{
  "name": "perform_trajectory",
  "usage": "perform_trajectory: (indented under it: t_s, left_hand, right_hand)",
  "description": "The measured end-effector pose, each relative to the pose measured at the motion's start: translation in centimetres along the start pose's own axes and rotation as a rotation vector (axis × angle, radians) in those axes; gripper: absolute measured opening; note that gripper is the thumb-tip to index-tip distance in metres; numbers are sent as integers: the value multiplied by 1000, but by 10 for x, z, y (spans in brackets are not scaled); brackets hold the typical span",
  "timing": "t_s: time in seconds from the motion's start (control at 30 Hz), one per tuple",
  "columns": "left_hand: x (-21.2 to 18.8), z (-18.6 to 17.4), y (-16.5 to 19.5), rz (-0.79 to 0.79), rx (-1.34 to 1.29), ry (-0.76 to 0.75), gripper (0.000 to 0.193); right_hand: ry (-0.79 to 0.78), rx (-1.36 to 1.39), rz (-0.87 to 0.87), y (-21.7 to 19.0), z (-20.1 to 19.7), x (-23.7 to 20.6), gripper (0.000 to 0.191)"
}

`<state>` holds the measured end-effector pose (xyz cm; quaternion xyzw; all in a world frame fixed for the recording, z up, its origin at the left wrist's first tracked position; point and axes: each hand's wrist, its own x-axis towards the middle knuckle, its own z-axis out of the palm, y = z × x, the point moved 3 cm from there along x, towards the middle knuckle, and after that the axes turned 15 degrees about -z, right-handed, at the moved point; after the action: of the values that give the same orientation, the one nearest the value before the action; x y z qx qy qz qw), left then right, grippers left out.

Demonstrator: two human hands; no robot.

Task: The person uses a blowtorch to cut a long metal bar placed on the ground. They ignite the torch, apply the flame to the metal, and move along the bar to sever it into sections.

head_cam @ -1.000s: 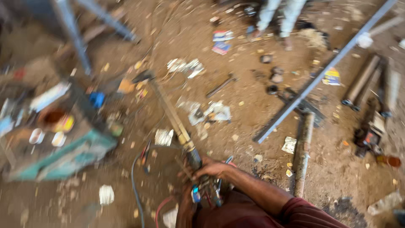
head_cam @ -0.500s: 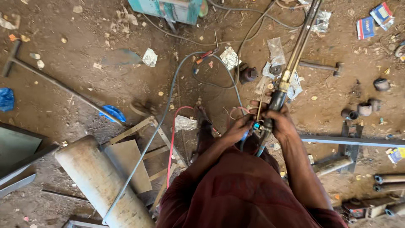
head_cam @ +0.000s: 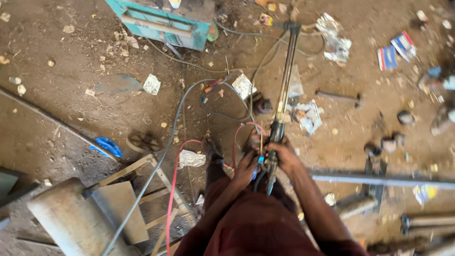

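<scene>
A long gas cutting torch [head_cam: 286, 80] points away from me over the dirt floor, its tip near the top of the view. My right hand [head_cam: 284, 155] grips the torch's dark handle. My left hand [head_cam: 246, 167] rests against the valve end of the torch, where a blue knob shows between the two hands. A red hose [head_cam: 173, 189] and a grey hose [head_cam: 163, 151] run from the torch's rear down to the lower left. My dark red sleeves and lap fill the bottom centre.
A teal metal box [head_cam: 161, 23] stands at the top. A grey cylinder [head_cam: 66, 220] and a wooden frame [head_cam: 142, 189] lie lower left. A steel bar [head_cam: 379, 180] crosses the right, a thin rod [head_cam: 52, 121] the left. Paper scraps, small metal parts and a hammer [head_cam: 339, 96] litter the ground.
The view swung from a blurred sideways look at the floor to looking down over my hands. Both hands stay on the torch, which now points more straight ahead.
</scene>
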<state>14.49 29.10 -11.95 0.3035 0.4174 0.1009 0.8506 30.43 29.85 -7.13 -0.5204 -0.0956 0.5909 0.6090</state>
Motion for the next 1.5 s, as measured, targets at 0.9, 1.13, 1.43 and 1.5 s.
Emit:
perform_trajectory:
  t_s: [0.9, 1.13, 1.43, 1.5]
  left_hand:
    - [550, -424, -76, -168, 1169, 957, 77]
    - [638, -437, -81, -205, 1466, 985, 37]
    - [519, -462, -96, 155, 1348, 765, 39]
    - [471, -478, -105, -76, 1287, 751, 36]
  right_hand:
    - [57, -241, 188, 375, -85, 357, 56]
    - [167, -309, 211, 398, -123, 386, 60]
    - [160, -218, 139, 410, -96, 397, 58]
    - [129, -256, 184, 410, -90, 399, 54]
